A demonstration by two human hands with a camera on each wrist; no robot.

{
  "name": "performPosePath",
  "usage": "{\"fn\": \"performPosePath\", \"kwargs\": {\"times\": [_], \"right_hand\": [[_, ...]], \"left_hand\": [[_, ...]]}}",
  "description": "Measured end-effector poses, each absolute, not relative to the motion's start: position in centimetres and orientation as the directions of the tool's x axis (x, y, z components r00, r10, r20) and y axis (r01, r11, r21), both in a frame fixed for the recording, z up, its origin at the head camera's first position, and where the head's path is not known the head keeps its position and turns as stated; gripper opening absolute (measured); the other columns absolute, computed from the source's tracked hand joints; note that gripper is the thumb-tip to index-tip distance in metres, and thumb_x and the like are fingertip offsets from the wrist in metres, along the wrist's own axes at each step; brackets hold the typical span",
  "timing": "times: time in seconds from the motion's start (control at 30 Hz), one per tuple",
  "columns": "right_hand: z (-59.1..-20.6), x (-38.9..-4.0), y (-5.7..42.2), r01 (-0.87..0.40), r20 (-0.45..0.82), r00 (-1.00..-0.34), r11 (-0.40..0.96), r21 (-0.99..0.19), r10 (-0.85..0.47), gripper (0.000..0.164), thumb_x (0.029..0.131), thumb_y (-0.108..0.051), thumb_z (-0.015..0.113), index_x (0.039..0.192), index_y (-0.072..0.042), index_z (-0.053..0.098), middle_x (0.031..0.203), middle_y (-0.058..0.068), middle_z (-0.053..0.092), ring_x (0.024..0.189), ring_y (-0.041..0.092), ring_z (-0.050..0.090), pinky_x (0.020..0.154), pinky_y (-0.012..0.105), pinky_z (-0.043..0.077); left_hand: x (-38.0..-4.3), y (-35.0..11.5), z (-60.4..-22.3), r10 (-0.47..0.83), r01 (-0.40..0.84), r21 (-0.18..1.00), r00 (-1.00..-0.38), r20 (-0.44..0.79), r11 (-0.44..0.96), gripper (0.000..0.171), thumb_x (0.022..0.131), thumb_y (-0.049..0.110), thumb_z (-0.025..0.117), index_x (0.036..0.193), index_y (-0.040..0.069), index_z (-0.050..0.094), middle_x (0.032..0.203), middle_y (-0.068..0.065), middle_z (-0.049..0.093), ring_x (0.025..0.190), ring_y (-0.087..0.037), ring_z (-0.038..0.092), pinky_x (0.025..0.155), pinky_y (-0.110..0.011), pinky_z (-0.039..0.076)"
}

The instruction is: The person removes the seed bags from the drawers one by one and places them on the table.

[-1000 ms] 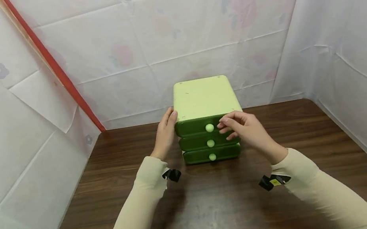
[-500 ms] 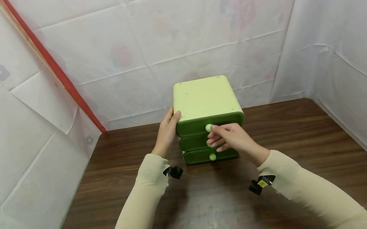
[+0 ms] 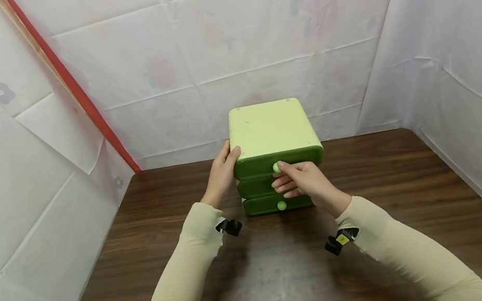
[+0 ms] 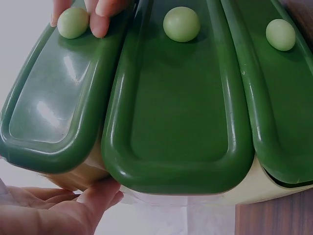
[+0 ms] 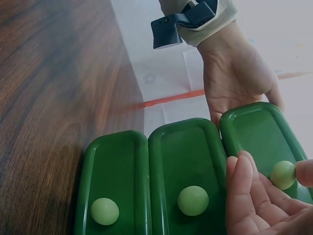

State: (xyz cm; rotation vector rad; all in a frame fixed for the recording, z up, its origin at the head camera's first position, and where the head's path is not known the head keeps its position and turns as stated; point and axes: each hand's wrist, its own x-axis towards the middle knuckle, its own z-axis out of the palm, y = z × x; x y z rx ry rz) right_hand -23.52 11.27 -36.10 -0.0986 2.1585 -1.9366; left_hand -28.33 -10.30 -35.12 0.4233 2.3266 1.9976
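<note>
A small drawer cabinet (image 3: 271,127) with a pale green top and three dark green drawer fronts stands on the table. Each front carries a round pale green knob; the lowest knob (image 3: 282,205) shows fully in the head view. With thumb and fingers, my right hand (image 3: 305,182) pinches the top drawer's knob (image 5: 282,175). Its other fingers hang in front of the middle drawer (image 4: 181,98), hiding that knob from the head view. My left hand (image 3: 220,175) rests against the cabinet's left side, fingers extended along it and thumb near the upper front corner.
The dark wood table (image 3: 271,282) spreads in front of and beside the cabinet. White patterned sheets (image 3: 187,48) hang behind it and on both sides. A red strip (image 3: 75,92) runs down the back left. A small black camera sits at each wrist.
My right hand has moved left from beside the top drawer's knob and taken hold of it. My left hand stays at the cabinet's side, its thumb slightly further onto the corner.
</note>
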Motion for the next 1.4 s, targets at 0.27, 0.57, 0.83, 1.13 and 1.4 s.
{"fn": "performPosePath", "kwargs": {"times": [0.27, 0.57, 0.83, 1.13, 1.4], "right_hand": [[-35.8, -23.6, 11.2, 0.121, -0.135, -0.966, 0.078, -0.99, -0.222, 0.054, 0.09, -0.047, 0.053, 0.112, 0.001, 0.064, 0.101, 0.02, 0.067, 0.088, 0.028, 0.067, 0.081, 0.043, 0.051], [-35.9, -23.2, 11.1, 0.119, -0.135, -0.964, 0.081, -0.99, -0.23, 0.054, 0.087, -0.049, 0.057, 0.109, -0.001, 0.066, 0.098, 0.016, 0.069, 0.089, 0.025, 0.067, 0.078, 0.039, 0.053], [-35.8, -21.9, 11.4, 0.117, -0.148, -0.959, 0.138, -0.984, -0.24, 0.053, 0.087, -0.05, 0.056, 0.108, -0.003, 0.068, 0.105, 0.016, 0.067, 0.096, 0.026, 0.065, 0.078, 0.035, 0.054], [-35.8, -19.6, 11.8, 0.062, -0.111, -0.947, 0.168, -0.984, -0.301, 0.056, 0.088, -0.047, 0.056, 0.112, 0.002, 0.065, 0.103, 0.017, 0.067, 0.093, 0.023, 0.067, 0.077, 0.035, 0.054], [-36.1, -17.7, 11.9, 0.05, -0.099, -0.945, 0.162, -0.986, -0.312, 0.055, 0.088, -0.047, 0.056, 0.109, 0.002, 0.067, 0.103, 0.019, 0.067, 0.094, 0.027, 0.066, 0.077, 0.036, 0.054]], "left_hand": [[-28.4, -10.3, -35.1, 0.23, 0.171, 0.977, -0.963, 0.139, 0.124, 0.072, 0.092, 0.056, 0.042, 0.148, 0.023, 0.012, 0.154, 0.004, 0.012, 0.14, -0.012, 0.011, 0.112, -0.038, 0.021], [-28.6, -10.5, -34.9, 0.219, 0.158, 0.978, -0.968, 0.126, 0.136, 0.069, 0.092, 0.054, 0.042, 0.148, 0.023, 0.015, 0.154, 0.004, 0.013, 0.14, -0.011, 0.011, 0.112, -0.037, 0.019], [-28.7, -10.7, -35.1, 0.246, 0.18, 0.975, -0.959, 0.144, 0.129, 0.071, 0.093, 0.054, 0.041, 0.148, 0.021, 0.013, 0.153, 0.005, 0.012, 0.14, -0.011, 0.01, 0.113, -0.038, 0.017], [-29.0, -10.8, -35.5, 0.251, 0.196, 0.971, -0.955, 0.158, 0.136, 0.076, 0.088, 0.059, 0.044, 0.148, 0.024, 0.013, 0.153, 0.006, 0.014, 0.14, -0.012, 0.013, 0.113, -0.039, 0.018], [-29.0, -10.7, -35.6, 0.233, 0.16, 0.977, -0.964, 0.124, 0.139, 0.072, 0.089, 0.056, 0.047, 0.147, 0.03, 0.012, 0.153, 0.007, 0.014, 0.139, -0.012, 0.015, 0.112, -0.04, 0.019]]}}
